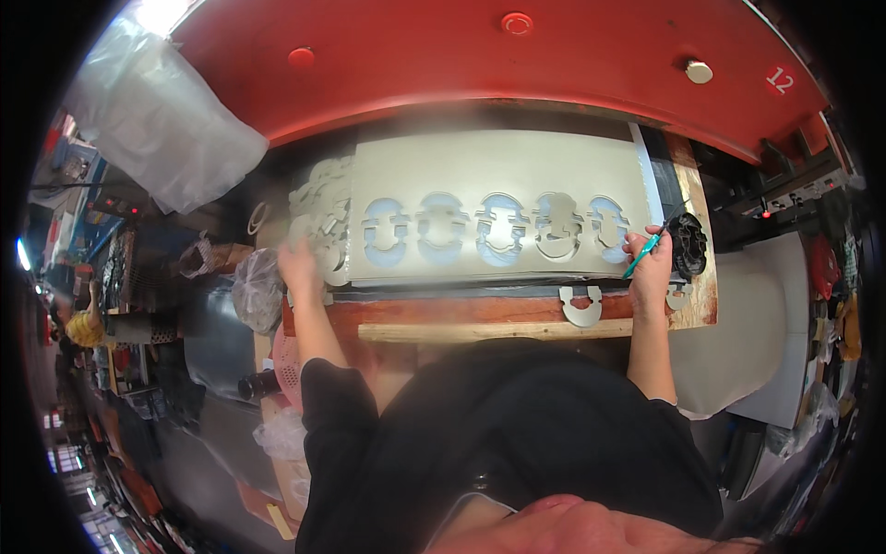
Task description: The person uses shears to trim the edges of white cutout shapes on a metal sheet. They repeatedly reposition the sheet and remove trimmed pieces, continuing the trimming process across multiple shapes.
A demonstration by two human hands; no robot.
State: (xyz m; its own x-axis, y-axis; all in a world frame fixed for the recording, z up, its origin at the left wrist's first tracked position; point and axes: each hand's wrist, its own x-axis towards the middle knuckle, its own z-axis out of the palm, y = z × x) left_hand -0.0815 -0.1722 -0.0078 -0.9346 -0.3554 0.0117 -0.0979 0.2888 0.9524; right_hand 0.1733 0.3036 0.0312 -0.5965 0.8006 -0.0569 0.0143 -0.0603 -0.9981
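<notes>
A beige sheet (498, 162) lies across the work board, with a row of several oval cut-outs along its near half. Bluish material shows through their gaps. My left hand (300, 266) is at the sheet's left end, at a heap of small beige cut pieces (323, 198); its fingers are blurred. Near the right end, my right hand (651, 263) grips a teal-handled tool (643, 256) with a thin dark tip pointing up and right. Just right of that hand sits a black cutting die (688, 247). A U-shaped beige piece (581, 317) rests on the near wooden edge.
A red machine front (415, 60) with round buttons spans the far side. Wooden strips (498, 331) border the board. Clear plastic (171, 120) hangs at far left. A filled plastic bag (257, 291) and a pink perforated basket (289, 365) stand left, beige sheets (738, 332) right.
</notes>
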